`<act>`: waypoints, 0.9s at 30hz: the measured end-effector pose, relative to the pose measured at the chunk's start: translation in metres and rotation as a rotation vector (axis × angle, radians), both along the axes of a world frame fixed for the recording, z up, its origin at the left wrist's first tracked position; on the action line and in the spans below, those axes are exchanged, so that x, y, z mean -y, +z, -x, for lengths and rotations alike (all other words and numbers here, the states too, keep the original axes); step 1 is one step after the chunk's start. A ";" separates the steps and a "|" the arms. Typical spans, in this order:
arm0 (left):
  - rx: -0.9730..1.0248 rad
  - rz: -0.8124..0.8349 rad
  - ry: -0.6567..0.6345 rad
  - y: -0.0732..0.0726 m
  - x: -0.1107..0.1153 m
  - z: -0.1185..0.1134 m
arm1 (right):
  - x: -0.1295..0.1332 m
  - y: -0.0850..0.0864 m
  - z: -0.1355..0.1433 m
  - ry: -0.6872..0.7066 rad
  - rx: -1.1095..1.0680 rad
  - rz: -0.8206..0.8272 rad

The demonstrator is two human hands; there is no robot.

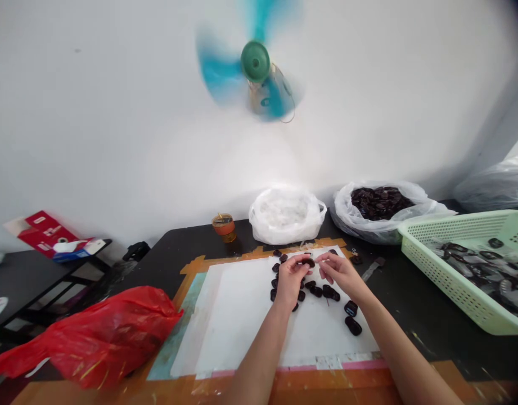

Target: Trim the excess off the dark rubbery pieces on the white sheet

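My left hand (291, 277) is closed, pinching a small dark, rounded piece (309, 262) between thumb and fingers. Just right of it, my right hand (339, 274) has its thumb and fingertips drawn together near that piece; whatever they pinch is too small to make out. Both hands are above a white sheet (237, 315) on the table. Several similar dark glossy pieces lie on the sheet around and under the hands, among them a dark oval piece (353, 325) near my right forearm.
A green basket (456, 287) with dark and clear pieces stands right. Behind are a bag of dark pieces (381, 203), a white plastic bag (286, 216) and an orange-banded jar (224, 226). A red bag (111, 332) lies left. A blue fan (255, 62) spins on the wall.
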State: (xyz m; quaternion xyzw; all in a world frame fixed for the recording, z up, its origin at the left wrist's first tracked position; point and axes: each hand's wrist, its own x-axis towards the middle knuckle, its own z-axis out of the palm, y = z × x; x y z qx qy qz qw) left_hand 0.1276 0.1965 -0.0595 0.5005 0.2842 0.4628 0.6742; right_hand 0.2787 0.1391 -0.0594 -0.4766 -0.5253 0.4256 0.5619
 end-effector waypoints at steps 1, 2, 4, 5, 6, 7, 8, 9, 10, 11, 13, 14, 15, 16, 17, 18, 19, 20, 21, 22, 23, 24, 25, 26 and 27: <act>0.005 0.013 -0.005 0.000 0.000 0.000 | 0.000 0.000 0.001 0.000 -0.002 0.023; 0.017 0.024 -0.006 0.000 0.001 0.000 | 0.000 0.000 0.001 0.005 -0.006 0.046; 0.061 0.038 0.001 -0.001 0.001 0.000 | 0.001 0.000 0.004 0.026 -0.014 0.081; 0.078 0.036 0.004 -0.001 0.002 0.000 | 0.001 0.001 0.005 0.035 -0.019 0.086; 0.083 0.031 0.002 -0.001 0.002 -0.001 | 0.001 0.001 0.005 0.042 -0.022 0.083; 0.076 0.024 -0.001 -0.002 0.002 -0.001 | 0.000 0.002 0.006 0.044 -0.022 0.073; 0.063 0.018 -0.006 -0.003 0.003 -0.001 | 0.000 0.002 0.007 0.040 -0.021 0.061; 0.054 0.015 -0.013 -0.004 0.003 -0.001 | -0.001 0.003 0.007 0.028 -0.023 0.052; 0.054 0.016 -0.023 -0.005 0.004 -0.002 | -0.002 0.003 0.007 0.013 -0.028 0.046; 0.060 0.019 -0.036 -0.005 0.005 -0.002 | -0.002 0.003 0.007 -0.003 -0.037 0.043; 0.066 0.029 -0.057 -0.006 0.006 -0.003 | -0.003 0.003 0.007 -0.027 -0.055 0.034; 0.060 0.035 -0.062 -0.005 0.006 -0.003 | -0.003 0.003 0.007 -0.033 -0.062 0.029; 0.052 0.044 -0.061 -0.005 0.007 -0.004 | -0.002 0.004 0.007 -0.035 -0.068 0.026; 0.049 0.059 -0.060 -0.005 0.007 -0.004 | -0.002 0.004 0.008 -0.037 -0.074 0.025; 0.053 0.076 -0.061 -0.004 0.007 -0.004 | -0.001 0.005 0.009 -0.040 -0.083 0.026; 0.068 0.092 -0.069 -0.004 0.007 -0.005 | -0.001 0.005 0.009 -0.044 -0.094 0.031; 0.088 0.104 -0.081 -0.003 0.008 -0.005 | 0.000 0.006 0.010 -0.046 -0.105 0.038; 0.106 0.112 -0.096 -0.002 0.008 -0.005 | 0.001 0.006 0.011 -0.047 -0.114 0.042; 0.117 0.119 -0.108 -0.002 0.008 -0.005 | 0.001 0.007 0.011 -0.049 -0.118 0.043; 0.121 0.124 -0.116 -0.001 0.008 -0.005 | 0.002 0.007 0.012 -0.050 -0.116 0.040; 0.118 0.128 -0.121 0.000 0.008 -0.005 | 0.002 0.007 0.012 -0.053 -0.111 0.034; 0.109 0.133 -0.122 0.000 0.008 -0.005 | 0.002 0.007 0.012 -0.056 -0.104 0.025; 0.095 0.135 -0.121 0.001 0.009 -0.005 | 0.002 0.007 0.012 -0.061 -0.098 0.015; 0.082 0.134 -0.121 0.001 0.009 -0.005 | 0.001 0.006 0.012 -0.065 -0.095 0.008; 0.072 0.131 -0.122 0.001 0.009 -0.005 | 0.000 0.005 0.012 -0.069 -0.095 0.004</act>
